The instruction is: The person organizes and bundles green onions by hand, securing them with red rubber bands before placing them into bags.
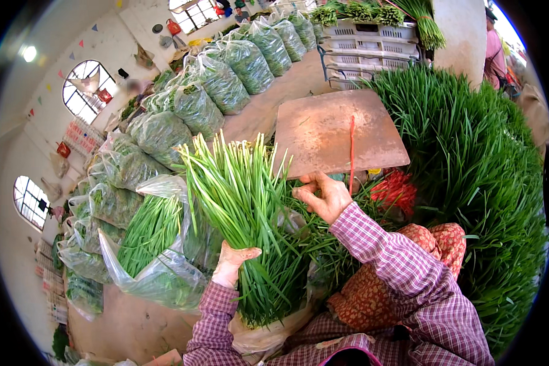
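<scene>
1. Thick bundle of long green chive stalks (pixel 244 219): stands nearly upright in front of the person. Cut ends sit low, inside a crumpled clear plastic bag (pixel 268 332); leaf tips fan up and away. Long axis runs from lower right to upper left, leaning slightly left.
2. Left hand (pixel 235 259): fingers wrapped around the bundle's lower third from its left side, clamped on the stalks. This is the hand on the bundle.
3. Right hand (pixel 323 195): to the right of the bundle, level with its middle. Fingers curled loosely together with fingertips turned toward the stalks. Whether they pinch a few leaves or only brush them, cannot tell. The bundle lies left of these fingers, just beside them.
4. Flat reddish-brown board (pixel 338 131): behind and right of the bundle, above the right hand. A thin red strip (pixel 351 152) lies along it.
5. Bunch of red ties (pixel 395 190): right of the bundle, beyond the right hand, below the board's near edge.
6. Big heap of loose green chives (pixel 476 177): far right of the bundle, filling that side.
7. Open clear bag holding green stalks (pixel 149 241): just left of the bundle, lying on the floor.
8. Row of filled clear bags of greens (pixel 226 79): behind and left of the bundle, running off into the distance.
</scene>
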`<control>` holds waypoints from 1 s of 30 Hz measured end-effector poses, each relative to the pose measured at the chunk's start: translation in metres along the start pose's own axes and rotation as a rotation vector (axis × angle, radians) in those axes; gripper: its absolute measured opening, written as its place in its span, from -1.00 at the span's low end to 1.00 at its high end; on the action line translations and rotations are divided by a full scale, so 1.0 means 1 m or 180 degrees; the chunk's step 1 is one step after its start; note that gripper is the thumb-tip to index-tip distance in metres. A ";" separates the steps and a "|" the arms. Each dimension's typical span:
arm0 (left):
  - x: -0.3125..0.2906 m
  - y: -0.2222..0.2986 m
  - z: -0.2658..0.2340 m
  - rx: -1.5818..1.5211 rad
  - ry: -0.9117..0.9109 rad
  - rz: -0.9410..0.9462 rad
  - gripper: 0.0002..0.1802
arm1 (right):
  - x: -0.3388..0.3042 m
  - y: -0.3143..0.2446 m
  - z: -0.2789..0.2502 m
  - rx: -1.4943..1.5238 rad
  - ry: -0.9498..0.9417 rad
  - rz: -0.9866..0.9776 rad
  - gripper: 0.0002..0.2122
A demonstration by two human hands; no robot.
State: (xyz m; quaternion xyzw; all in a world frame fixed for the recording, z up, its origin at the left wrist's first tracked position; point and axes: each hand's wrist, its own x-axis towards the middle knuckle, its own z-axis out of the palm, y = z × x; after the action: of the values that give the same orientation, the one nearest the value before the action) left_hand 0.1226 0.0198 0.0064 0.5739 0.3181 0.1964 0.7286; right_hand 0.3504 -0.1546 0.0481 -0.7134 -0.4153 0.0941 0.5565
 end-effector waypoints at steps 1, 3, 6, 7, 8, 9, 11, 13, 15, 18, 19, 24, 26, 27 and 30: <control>-0.002 0.000 -0.006 -0.0056 0.0021 -0.0091 -0.36 | 0.002 -0.012 0.003 -0.0042 -0.0121 0.0060 -0.41; -0.009 0.004 -0.011 0.0470 -0.0215 0.0098 -0.41 | 0.005 -0.037 0.014 -0.0130 -0.0370 0.0186 -0.37; -0.018 0.015 0.007 0.0946 -0.0379 0.0386 -0.44 | 0.014 -0.040 0.031 -0.0393 -0.0409 0.0199 -0.22; -0.020 0.014 0.005 0.0896 -0.0418 0.0275 -0.45 | 0.017 -0.039 0.038 -0.0518 -0.0360 0.0131 -0.20; -0.021 0.014 0.002 0.0846 -0.0459 0.0164 -0.46 | 0.016 -0.037 0.042 -0.0590 -0.0308 0.0141 -0.30; -0.022 0.013 0.000 0.0784 -0.0479 0.0098 -0.46 | 0.017 -0.033 0.043 -0.0659 -0.0335 0.0207 -0.36; -0.022 0.012 -0.003 0.0661 -0.0528 -0.0031 -0.47 | 0.023 -0.020 0.042 -0.0801 -0.0382 0.0341 -0.46; -0.030 0.019 0.004 0.0616 -0.0473 -0.0183 -0.43 | 0.021 -0.010 0.031 -0.0944 -0.0162 -0.0029 -0.73; -0.032 0.015 -0.002 0.0433 -0.0539 -0.0267 -0.36 | 0.031 -0.004 0.019 -0.1249 -0.0290 0.0276 -0.81; -0.032 0.002 -0.031 0.0607 -0.0834 -0.0238 -0.27 | 0.044 -0.003 -0.010 -0.1998 -0.0039 0.0094 -0.83; -0.034 0.003 -0.028 0.0689 -0.0971 -0.0253 -0.26 | 0.049 0.006 -0.022 -0.2074 0.0091 0.0072 -0.84; -0.035 -0.015 -0.045 -0.0038 -0.1084 -0.0630 -0.15 | 0.061 0.026 -0.076 -0.2291 0.0413 0.0818 -0.79; -0.034 -0.019 -0.045 0.0196 -0.1123 -0.0438 -0.17 | 0.054 0.036 -0.083 -0.2593 0.0050 0.0875 -0.74; -0.034 -0.021 -0.043 0.0305 -0.1137 -0.0280 -0.19 | 0.045 0.029 -0.079 -0.2711 -0.0188 0.1039 -0.71; -0.035 -0.020 -0.039 0.0530 -0.1113 -0.0033 -0.25 | 0.016 -0.002 -0.040 -0.2010 -0.0332 0.0336 -0.64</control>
State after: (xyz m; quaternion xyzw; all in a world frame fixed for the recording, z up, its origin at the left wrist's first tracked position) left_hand 0.0688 0.0196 -0.0099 0.6560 0.2047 0.0629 0.7238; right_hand 0.3833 -0.1719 0.0696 -0.8656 -0.4144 0.0257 0.2799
